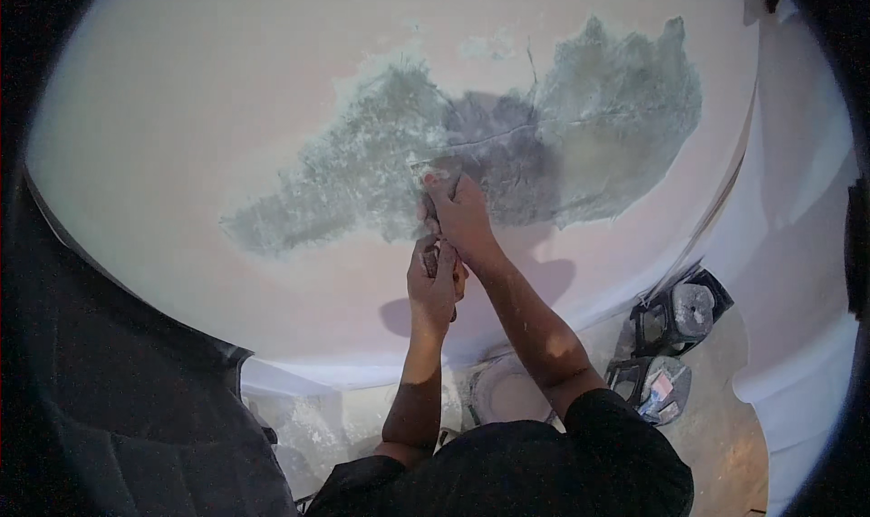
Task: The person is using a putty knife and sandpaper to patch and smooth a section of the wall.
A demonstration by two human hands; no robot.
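Both my hands are raised in front of a pale pinkish wall (272,154) with a rough, bare grey patch (625,136). My right hand (462,213) is closed around the upper part of what looks like a scraper (419,165); its thin pale edge shows above my fingertips, over the patch. Just below, my left hand (431,281) is closed about the lower part, where an orange-brown handle (460,283) shows beside the fingers. Fingers hide most of the tool. Whether its edge touches the wall I cannot tell. A thin crack (489,138) crosses the patch.
A round bucket (478,399) stands on the floor below my arms. Two dark, dusty stools stand at the lower right: one stool (693,310) behind, another stool (669,408) nearer with small items on it. Dark fabric (118,363) hangs left, white sheeting (802,245) right.
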